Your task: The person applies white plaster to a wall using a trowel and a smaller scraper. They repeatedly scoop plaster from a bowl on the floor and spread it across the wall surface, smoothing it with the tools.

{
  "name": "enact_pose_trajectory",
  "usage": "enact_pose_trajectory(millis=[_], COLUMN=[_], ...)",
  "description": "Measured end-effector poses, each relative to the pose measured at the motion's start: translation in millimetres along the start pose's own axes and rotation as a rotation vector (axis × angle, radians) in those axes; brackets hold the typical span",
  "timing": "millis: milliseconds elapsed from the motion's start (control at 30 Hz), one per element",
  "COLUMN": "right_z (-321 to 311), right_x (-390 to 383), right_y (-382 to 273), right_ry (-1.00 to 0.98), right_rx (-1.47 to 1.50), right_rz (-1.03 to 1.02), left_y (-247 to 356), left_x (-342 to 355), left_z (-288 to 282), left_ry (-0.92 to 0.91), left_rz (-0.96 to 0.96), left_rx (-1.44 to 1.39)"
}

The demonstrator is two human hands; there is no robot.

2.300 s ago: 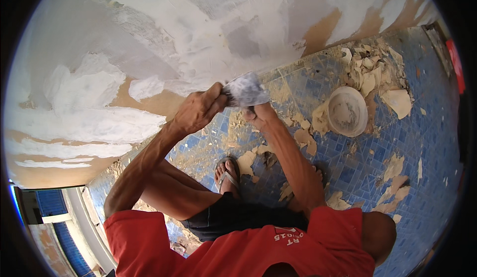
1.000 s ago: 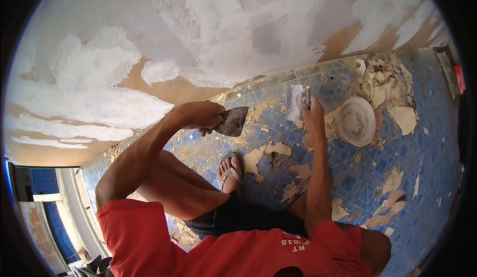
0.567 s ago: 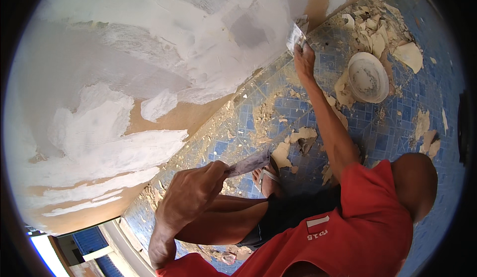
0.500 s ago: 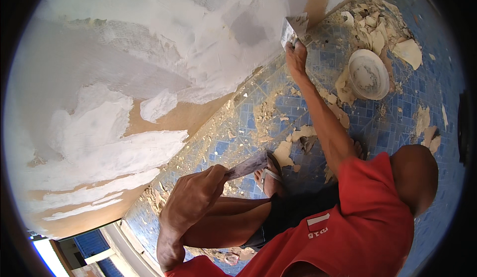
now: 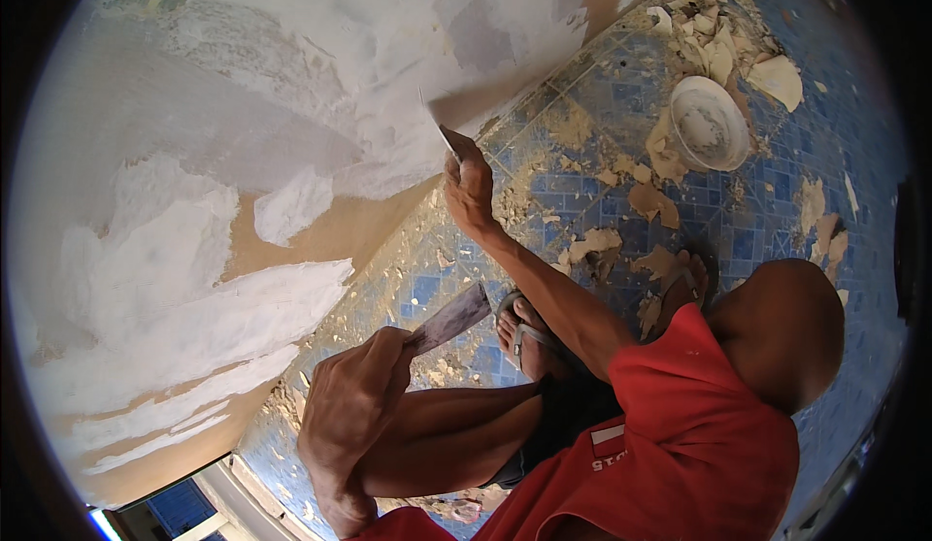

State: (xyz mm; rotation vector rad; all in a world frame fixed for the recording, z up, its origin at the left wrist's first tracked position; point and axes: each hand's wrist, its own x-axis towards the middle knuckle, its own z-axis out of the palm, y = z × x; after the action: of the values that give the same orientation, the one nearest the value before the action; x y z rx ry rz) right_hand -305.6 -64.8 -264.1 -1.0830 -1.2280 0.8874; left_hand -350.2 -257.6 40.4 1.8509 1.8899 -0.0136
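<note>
Watching remotely, I see the right hand [image 5: 471, 188] with fingers closed round a blade [image 5: 446, 141], edge-on low at the wall [image 5: 320, 104]; I cannot tell whether it touches. The left hand [image 5: 357, 395] grips a scraper [image 5: 450, 318] over the floor [image 5: 752, 206], well apart from the blade. A white bowl [image 5: 697, 158] sits farther right. I'd judge a shallow, steady angle and even pressure best, keeping the scraper clear.

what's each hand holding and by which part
Left hand: a scraper, by the end hidden in the fist. Right hand: a second scraper, by the end away from the wall.
</note>
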Motion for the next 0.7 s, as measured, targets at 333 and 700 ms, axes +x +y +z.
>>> enact_pose_trajectory(millis=[333,700], right_z=[7.5,-34.7], right_x=[28.2,-18.0], right_y=[-14.9,-57.6], right_ry=[0.165,-1.094], right_rx=[-0.12,-0.33], right_rz=[-0.125,-0.439], left_y=[-2.2,2.9], left_x=[-0.2,7.5], left_z=[-7.4,-8.1], left_ry=[0.137,0.153], left_rz=[0.115,0.183], left_rx=[-0.023,-0.028])
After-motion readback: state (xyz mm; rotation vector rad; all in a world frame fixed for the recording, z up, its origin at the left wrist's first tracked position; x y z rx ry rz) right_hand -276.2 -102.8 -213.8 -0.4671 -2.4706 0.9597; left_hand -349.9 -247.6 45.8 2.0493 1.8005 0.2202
